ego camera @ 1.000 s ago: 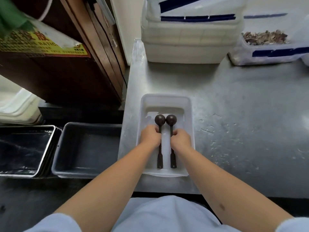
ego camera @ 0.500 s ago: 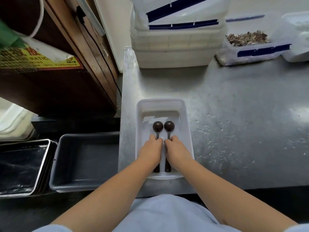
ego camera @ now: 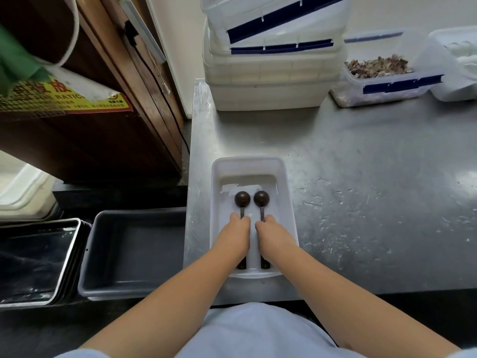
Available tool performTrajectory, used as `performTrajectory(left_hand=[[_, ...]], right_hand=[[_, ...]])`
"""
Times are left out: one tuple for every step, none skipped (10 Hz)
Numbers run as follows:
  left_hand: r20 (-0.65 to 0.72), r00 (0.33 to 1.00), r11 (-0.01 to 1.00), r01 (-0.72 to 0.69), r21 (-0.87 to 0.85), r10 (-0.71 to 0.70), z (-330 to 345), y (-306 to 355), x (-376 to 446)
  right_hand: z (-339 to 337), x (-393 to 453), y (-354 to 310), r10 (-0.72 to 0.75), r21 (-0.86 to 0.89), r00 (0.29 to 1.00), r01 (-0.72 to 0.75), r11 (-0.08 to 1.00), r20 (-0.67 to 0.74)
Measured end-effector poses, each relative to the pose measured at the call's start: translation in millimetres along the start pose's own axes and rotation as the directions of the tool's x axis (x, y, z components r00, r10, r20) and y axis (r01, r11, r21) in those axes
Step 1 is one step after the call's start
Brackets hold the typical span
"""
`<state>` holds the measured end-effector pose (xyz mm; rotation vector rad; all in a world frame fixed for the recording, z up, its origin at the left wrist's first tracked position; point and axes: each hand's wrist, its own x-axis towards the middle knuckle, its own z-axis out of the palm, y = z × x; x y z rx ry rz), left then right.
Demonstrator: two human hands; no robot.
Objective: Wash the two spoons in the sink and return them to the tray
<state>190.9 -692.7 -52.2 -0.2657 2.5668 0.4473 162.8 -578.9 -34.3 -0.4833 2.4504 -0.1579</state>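
Both hands sit low in the shallow white plastic tray (ego camera: 288, 202): the left hand (ego camera: 236, 235) is curled over the handle of the left dark round-bowled spoon (ego camera: 242, 199) and the right hand (ego camera: 273, 236) over the handle of the right dark round-bowled spoon (ego camera: 261, 198), each seemingly grasping its own spoon mid-handle, with bowls pointing away and handle ends showing behind the wrists. One spoon per hand, side by side and parallel, suits lifting or laying both at once. Whether they are being taken out or returned cannot be judged, and no sink is visible. Around the tray, the brushed steel worktop (ego camera: 374, 189) carries a stack of white lidded tubs with blue clips (ego camera: 271, 65) at the back and a clear tub of brown dried pieces (ego camera: 382, 76) to the right, all well apart. Left of the worktop, lower down, lie a grey plastic bin (ego camera: 134, 254) and stacked metal baking trays (ego camera: 33, 262). Nothing blocks a straight lift.
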Motion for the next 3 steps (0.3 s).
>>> performTrajectory(left_hand=[[-0.102,0.993,0.996,-0.062,-0.061,0.056,-17,2,-11],[-0.33,0.929,0.985,-0.172,0.005,0.164,-40,-5,-30],[-0.482,0.853,0.973,-0.111,0.204,0.198,-62,-20,-49]], right_hand=[[-15,-8,-2,-0.058,0.02,0.996,0.059,0.998,-0.067],[-34,-21,0,-0.141,0.007,0.954,0.148,0.989,-0.264],[-49,-34,9,-0.221,-0.169,0.881,0.163,0.972,-0.419]])
